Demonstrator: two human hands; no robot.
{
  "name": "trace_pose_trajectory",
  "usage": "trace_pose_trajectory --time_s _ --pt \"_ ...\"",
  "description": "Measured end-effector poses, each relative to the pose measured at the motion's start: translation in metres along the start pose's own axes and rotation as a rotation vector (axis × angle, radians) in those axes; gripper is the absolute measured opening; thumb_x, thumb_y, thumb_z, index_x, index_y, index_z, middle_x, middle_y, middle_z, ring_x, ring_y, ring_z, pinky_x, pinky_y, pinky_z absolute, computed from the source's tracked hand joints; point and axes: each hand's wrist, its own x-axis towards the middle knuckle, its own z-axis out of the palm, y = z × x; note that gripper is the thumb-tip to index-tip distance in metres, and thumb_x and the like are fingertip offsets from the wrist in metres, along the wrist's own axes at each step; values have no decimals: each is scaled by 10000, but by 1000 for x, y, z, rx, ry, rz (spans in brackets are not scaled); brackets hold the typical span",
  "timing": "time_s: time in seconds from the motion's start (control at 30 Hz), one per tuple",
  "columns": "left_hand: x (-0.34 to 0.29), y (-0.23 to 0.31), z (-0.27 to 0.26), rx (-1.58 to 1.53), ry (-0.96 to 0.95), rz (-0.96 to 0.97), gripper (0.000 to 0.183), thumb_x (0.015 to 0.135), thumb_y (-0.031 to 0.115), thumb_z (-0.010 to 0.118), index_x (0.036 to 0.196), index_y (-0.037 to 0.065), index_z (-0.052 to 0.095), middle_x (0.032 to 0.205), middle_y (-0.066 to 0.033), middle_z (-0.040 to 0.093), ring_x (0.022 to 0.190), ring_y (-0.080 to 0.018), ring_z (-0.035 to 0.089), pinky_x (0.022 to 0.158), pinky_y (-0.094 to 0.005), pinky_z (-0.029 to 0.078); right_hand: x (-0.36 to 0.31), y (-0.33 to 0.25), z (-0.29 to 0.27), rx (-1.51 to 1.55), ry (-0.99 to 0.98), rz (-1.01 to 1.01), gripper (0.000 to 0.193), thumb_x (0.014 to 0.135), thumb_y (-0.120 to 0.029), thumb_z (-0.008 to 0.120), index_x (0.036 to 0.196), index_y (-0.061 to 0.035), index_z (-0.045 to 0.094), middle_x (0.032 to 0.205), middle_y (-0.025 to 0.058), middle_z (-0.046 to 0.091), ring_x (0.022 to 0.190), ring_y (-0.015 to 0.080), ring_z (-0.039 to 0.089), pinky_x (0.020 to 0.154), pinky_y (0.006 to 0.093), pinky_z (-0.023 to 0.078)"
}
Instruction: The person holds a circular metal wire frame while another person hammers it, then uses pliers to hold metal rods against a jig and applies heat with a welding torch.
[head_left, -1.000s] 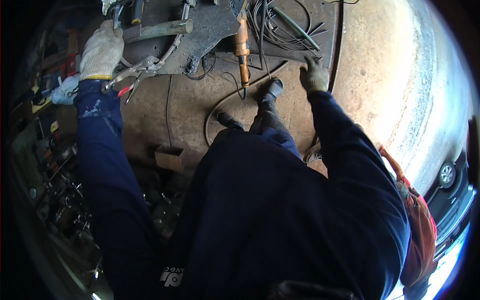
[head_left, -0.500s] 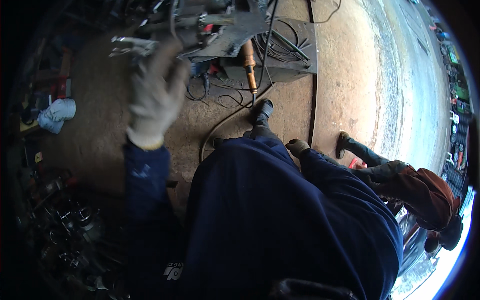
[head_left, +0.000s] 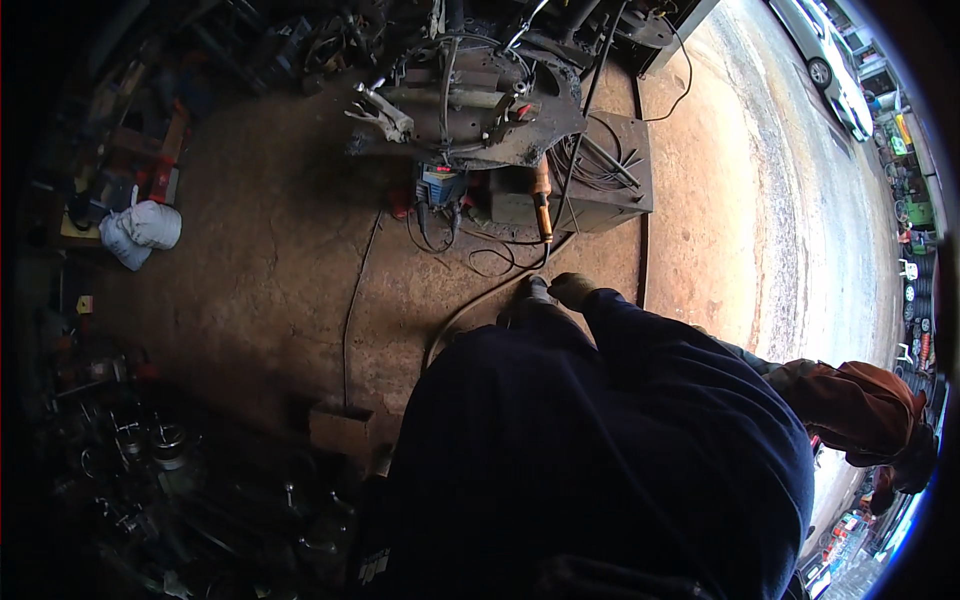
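Observation:
My right hand, in a pale work glove, is held low in front of me at the end of a dark blue sleeve. Its fingers point away and are mostly hidden, so their grip does not show. Nearest to it is an orange cylindrical power tool with a cord at its lower end, hanging beside the bench, apart from the hand. Beyond lies a dark metal assembly with a forked, silvery metal arm at its left end. My left hand is out of view.
A metal box carries coiled cable and rods. Beside it sits a blue device with a red display. A hose and thin cables cross the floor. Metal parts crowd the lower left. A person in a brown top bends at right.
My left hand, blurred over the forked metal arm before, has left the view. My right hand has shifted slightly left. The bench appears lower and farther right as the view has moved.

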Motion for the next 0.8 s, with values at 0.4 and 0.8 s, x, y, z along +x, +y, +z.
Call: trace_pose_trajectory --time_s 0.4,0.8 --pt "78 122 -94 229 274 458 234 878 87 662 1110 61 670 1289 -188 643 1196 -366 631 997 -441 530 14 77 -30 107 -226 135 366 951 -362 647 929 -6 726 712 97 687 594 216 650 599 399 510" --pt "35 154 -115 172 199 332 342 831 55 723 1165 78 654 1336 -198 614 1264 -332 600 1010 -414 542 57 91 -59 401 -213 112 364 954 -344 617 790 -22 660 618 82 618 536 215 607 554 410 473"
